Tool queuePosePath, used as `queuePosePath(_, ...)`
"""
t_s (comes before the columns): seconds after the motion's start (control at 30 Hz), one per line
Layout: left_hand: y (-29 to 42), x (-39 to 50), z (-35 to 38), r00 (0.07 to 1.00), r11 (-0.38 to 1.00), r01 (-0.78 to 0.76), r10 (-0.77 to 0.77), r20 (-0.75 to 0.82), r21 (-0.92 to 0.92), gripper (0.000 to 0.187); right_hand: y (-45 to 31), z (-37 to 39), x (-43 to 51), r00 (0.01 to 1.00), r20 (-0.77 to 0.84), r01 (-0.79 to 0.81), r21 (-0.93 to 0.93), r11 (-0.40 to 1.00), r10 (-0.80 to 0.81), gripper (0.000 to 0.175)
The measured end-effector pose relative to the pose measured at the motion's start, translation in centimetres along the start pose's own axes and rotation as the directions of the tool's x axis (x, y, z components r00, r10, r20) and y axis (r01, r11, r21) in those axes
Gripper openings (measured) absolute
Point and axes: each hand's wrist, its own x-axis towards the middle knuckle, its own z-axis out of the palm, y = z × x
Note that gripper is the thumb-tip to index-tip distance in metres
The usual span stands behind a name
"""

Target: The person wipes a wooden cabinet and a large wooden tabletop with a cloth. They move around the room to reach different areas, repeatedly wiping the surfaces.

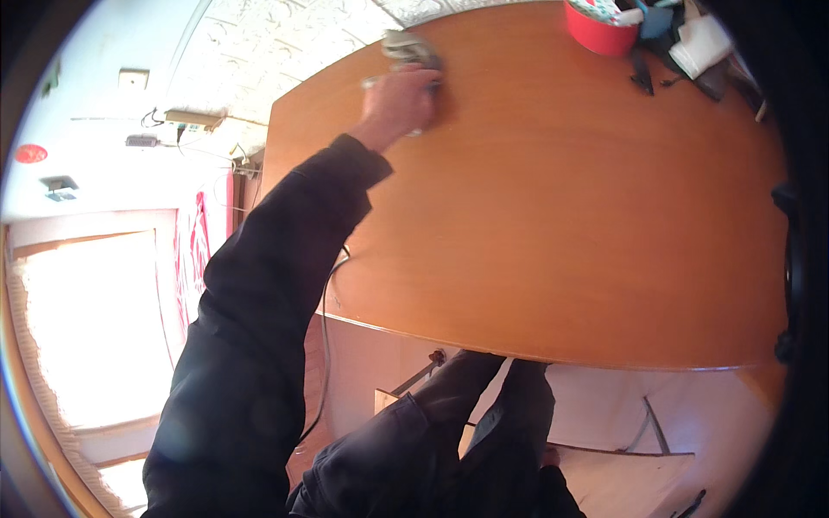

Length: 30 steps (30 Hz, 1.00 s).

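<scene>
My left hand, blurred, is closed around a crumpled greyish cloth and presses it on the brown wooden tabletop, near the far left edge. Folds of the cloth stick out beyond the fingers, and pale bits show at the sides of the hand. A dark sleeve covers the left arm, which reaches across the table's left side. Of my right hand only a small part shows, low beside my dark trousers and below the table's near edge; its fingers are hidden.
A red round container with things in it stands at the far right, beside a white item and dark clutter. A thin cable hangs over the near left edge. Against the wall at left lies a power strip. Dark objects line the right edge.
</scene>
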Motion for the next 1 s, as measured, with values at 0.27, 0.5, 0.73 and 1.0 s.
queuePosePath(0.27,1.1,-5.7,-3.5,0.992,0.975,-0.090,0.107,0.071,-0.204,0.033,4.6,1.5,3.7,0.984,0.155,0.110,-0.125,0.986,-0.090,0.050)
queuePosePath(0.5,4.8,-13.8,-4.1,0.933,0.885,-0.340,0.360,0.004,-0.319,0.039,4.9,-4.5,0.5,0.945,0.308,-0.224,0.360,0.906,0.112,0.035)
queuePosePath(0.73,6.1,-18.0,-4.8,0.867,0.800,-0.355,0.475,0.150,-0.483,0.047,4.5,-13.4,-5.3,0.974,-0.196,0.149,0.196,0.969,-0.110,0.020)
queuePosePath(1.0,1.7,-20.9,-7.8,0.865,0.744,-0.295,0.474,0.162,-0.600,0.049,-20.7,-29.0,-24.0,0.628,-0.425,0.624,-0.226,0.748,-0.652,0.026)
